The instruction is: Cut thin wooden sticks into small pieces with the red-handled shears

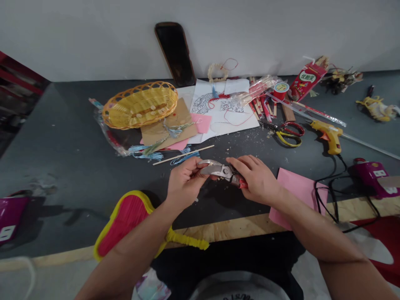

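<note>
Pruner blades point(214, 169) smooth metal; tabletop point(78, 166) matt; table edge point(237, 225) rough wood.

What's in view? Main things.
pruning shears: 1, silver/red, centre
basket: 1, yellow, back left
phone: 1, black, back centre
papers: several, mixed, centre and right
tassels: several, blue, near basket
stick: 1, pale, near tassels
carton: 1, red, back right
spool: 1, red, beside carton
scissors: 1, red/yellow handles, right
glue gun: 1, yellow, right
boxes: 2, purple, both sides
rounded piece: 1, red/yellow, front left
left hand: 1, bare, on shears
right hand: 1, bare, on shears
</note>
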Demonstrator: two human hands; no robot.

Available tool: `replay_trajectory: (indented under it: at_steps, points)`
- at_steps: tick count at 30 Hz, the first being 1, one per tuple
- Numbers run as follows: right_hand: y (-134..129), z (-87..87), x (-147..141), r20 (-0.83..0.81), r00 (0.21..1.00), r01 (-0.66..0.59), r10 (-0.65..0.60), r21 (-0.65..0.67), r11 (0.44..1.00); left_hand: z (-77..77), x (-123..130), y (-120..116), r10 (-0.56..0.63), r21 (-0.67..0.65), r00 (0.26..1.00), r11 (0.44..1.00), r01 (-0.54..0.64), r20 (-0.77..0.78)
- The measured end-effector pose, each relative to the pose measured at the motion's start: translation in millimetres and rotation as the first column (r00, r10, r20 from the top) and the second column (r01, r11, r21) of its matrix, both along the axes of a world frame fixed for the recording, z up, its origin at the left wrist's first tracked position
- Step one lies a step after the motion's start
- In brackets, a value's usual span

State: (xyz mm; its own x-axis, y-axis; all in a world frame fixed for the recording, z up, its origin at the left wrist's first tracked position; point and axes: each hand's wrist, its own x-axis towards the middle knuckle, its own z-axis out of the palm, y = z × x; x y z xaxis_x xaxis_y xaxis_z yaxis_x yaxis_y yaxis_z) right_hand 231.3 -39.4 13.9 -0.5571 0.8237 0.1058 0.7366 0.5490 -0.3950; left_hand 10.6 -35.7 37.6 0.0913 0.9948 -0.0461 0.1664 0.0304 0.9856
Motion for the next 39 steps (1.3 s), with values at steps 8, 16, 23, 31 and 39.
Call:
replay_trajectory:
  at_steps: [8,16,23,31,39]
  points:
    - [-5.2,-1.8,-4.3,-0.078,0.997,0.007,-0.005,0.021,1.000,1.4,1.8,-2.2,0.012,0.008,1.000,1.000,-0.012,0.016]
    - [-5.2,-0.1,-2.3,-0.130,0.991,-0.031,0.031,0.002,1.000,2.1,-2.2,-6.4,0.004,0.133,0.998,0.991,0.005,-0.066]
    - [-3.1,2.6,-4.1,-0.009,1.000,0.026,-0.025,0.050,0.998,0.4,-4.1,-5.2,0.031,0.133,0.996,0.991,-0.019,-0.089]
    - [-2.4,3.2,0.7,-0.033,0.998,-0.051,0.053,0.072,0.996,-2.1,-2.9,-7.4,-0.088,-0.017,0.991,0.996,0.091,0.099]
    - [-2.4,-0.9,-0.8,-0.084,0.996,-0.036,0.041,0.059,0.998,4.4,-2.6,-5.1,-0.085,0.040,0.996,0.996,0.083,0.029]
